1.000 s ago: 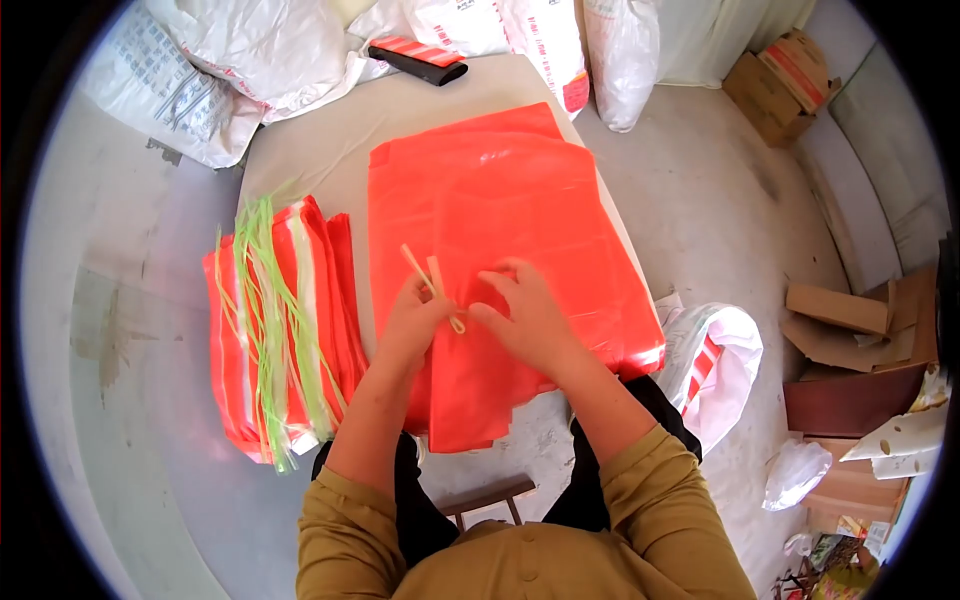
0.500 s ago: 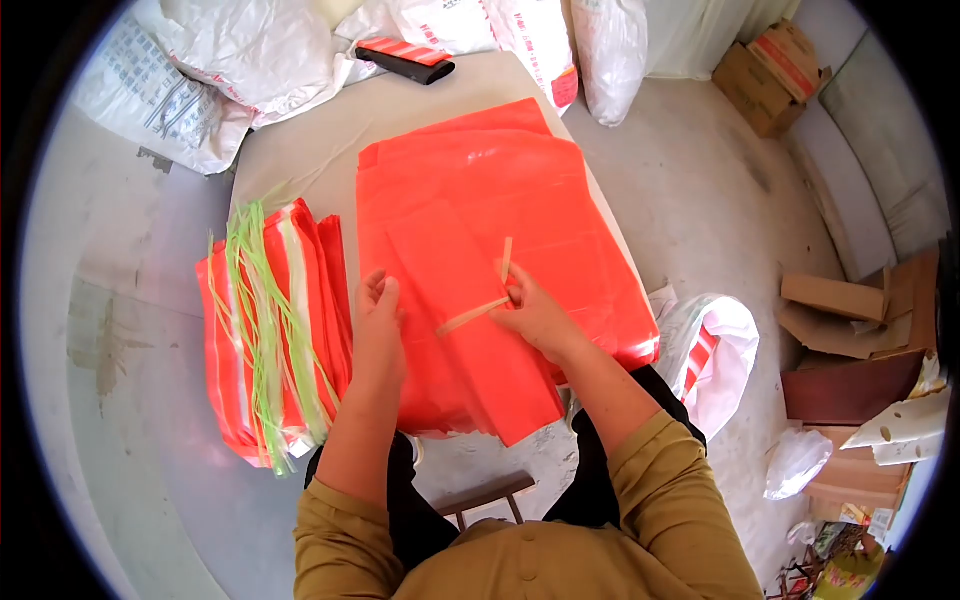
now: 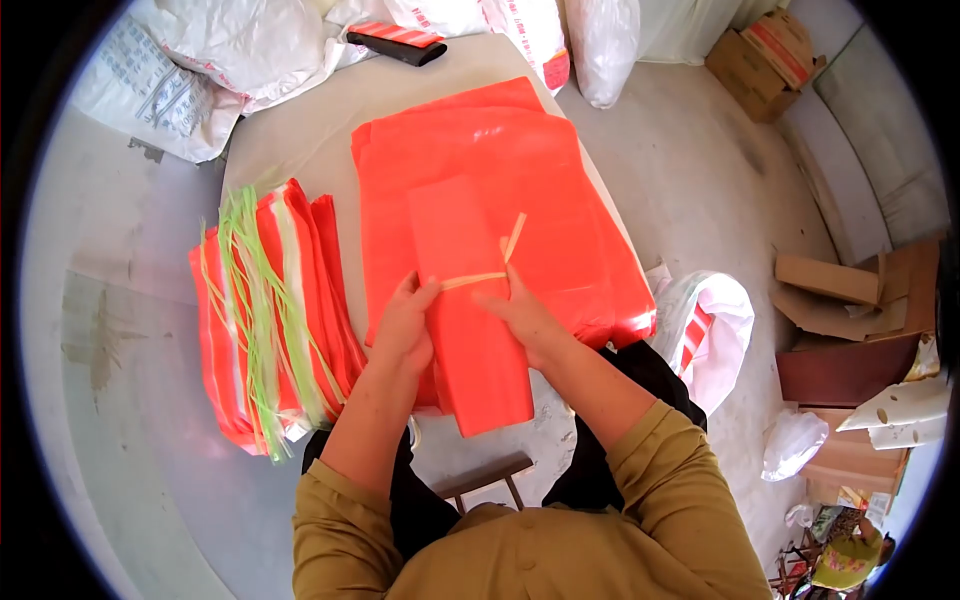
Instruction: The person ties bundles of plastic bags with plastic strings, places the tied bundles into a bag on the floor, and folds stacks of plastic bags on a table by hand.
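A long folded bundle of red plastic point(image 3: 482, 365), perhaps bags, lies lengthwise before me with a yellow strip point(image 3: 472, 281) around its middle. The strip's loose end sticks up at the bundle's right side. My left hand point(image 3: 404, 325) grips the bundle's left edge, thumb on top near the strip. Opposite it, my right hand point(image 3: 524, 314) holds the right edge by the strip's end, its thumb over the top. Fingers under the bundle are hidden. Below it is a wide stack of red plastic sheets point(image 3: 560, 220), whose front part the bundle and hands cover.
Red-and-white striped folded plastic point(image 3: 215, 370) stands at the left, with green strips point(image 3: 262, 300) draped over it. A black-and-red striped roll point(image 3: 395, 42) lies at the table's point(image 3: 290, 140) far end. White sacks point(image 3: 240, 45) stand behind. An open white sack point(image 3: 738, 330) is right of my knee.
My left hand has moved right onto the bundle's left edge, and my right hand has closed on the other edge. The bundle has turned straighter toward me.
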{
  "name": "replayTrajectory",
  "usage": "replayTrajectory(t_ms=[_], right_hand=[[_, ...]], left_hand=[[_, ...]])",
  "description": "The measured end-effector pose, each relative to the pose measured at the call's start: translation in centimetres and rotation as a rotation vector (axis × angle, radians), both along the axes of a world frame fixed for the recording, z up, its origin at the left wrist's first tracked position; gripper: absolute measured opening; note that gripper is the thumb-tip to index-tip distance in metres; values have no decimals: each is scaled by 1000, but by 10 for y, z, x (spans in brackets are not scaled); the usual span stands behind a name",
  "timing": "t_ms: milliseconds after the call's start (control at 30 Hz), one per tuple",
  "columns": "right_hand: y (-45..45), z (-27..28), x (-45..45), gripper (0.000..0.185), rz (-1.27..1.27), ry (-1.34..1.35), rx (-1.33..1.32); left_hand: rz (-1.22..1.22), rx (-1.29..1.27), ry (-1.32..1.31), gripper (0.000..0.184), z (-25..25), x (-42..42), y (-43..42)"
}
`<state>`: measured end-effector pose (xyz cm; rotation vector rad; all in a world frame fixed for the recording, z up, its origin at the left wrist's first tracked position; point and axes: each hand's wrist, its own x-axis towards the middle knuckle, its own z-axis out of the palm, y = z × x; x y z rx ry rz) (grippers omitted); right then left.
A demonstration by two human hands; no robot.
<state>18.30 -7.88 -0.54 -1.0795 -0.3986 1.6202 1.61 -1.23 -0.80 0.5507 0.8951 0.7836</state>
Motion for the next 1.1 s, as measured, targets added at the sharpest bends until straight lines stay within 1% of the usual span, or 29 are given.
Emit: replayTrajectory(t_ms=[33,133,200,233,267,300,333,400,433,500,567,600,633,667,733,767,800,833,867,900,933,967,1000,1033,1067,1100], right_hand=[[-3,5,2,87,3,-53,-17],[-11,7,9,98,33,-16,-48],[-19,13,15,103,44,-34,-4],[-24,13,19,105,39,-54,4],[-22,8,22,105,11,-2,49],[-25,3,31,105,-10,55,102],[-37,17,45,104,-47,64,110],[-50,58,66,102,-94,99,139],[-59,65,81,98,-142,126,232],[-93,80,118,91,-225,182,419],[-138,80,167,82,-367,-8,414],[-162,82,192,74,-388,-94,423],[-183,91,204,74,-433,-60,495],[-203,78,222,75,-473,-78,566],[-235,43,247,76,-613,-93,592],[-251,10,260,65,-618,-110,558],[-267,-32,275,55,-621,-126,525],[-288,-85,292,75,-595,-76,484],[-308,-142,295,75,-663,-2,331],[-326,-211,299,71,-761,67,156],[-339,-250,287,65,-781,63,-7],[-348,-271,270,59,-799,25,-116],[-361,-307,259,57,-844,92,-99],[-366,-330,253,57,-873,84,-99],[-365,-341,252,58,-899,72,-98],[-364,-336,248,59,-896,57,-101]], left_hand=[[-23,7,-8,48,0,1,-1],[-24,63,27,38,-3,3,-1],[-142,164,23,42,-30,-8,6],[-151,183,-54,42,-39,-14,11],[-155,197,-129,43,-45,-13,14],[-184,161,-184,46,-27,-4,8],[-203,129,-229,49,-8,0,3],[-183,151,-61,54,-20,-6,7],[-162,167,28,57,-25,-10,10],[-173,147,84,58,-30,-11,10],[-164,145,129,57,-32,-11,9],[-157,153,146,56,-33,-10,8],[-152,161,164,55,-35,-10,8],[-154,173,176,53,-37,-10,8],[-160,199,202,50,-44,-12,11],[-163,209,200,48,-46,-14,12],[-164,218,196,46,-47,-16,13],[-165,226,194,44,-48,-19,14],[-157,224,199,43,-50,-21,14],[-150,222,204,42,-52,-22,15],[-147,220,212,41,-53,-24,16],[-150,224,216,41,-55,-26,17],[-153,229,220,40,-56,-29,19],[-157,235,224,40,-56,-30,20],[-153,239,243,39,-52,-27,19],[-150,242,262,38,-47,-25,16]])
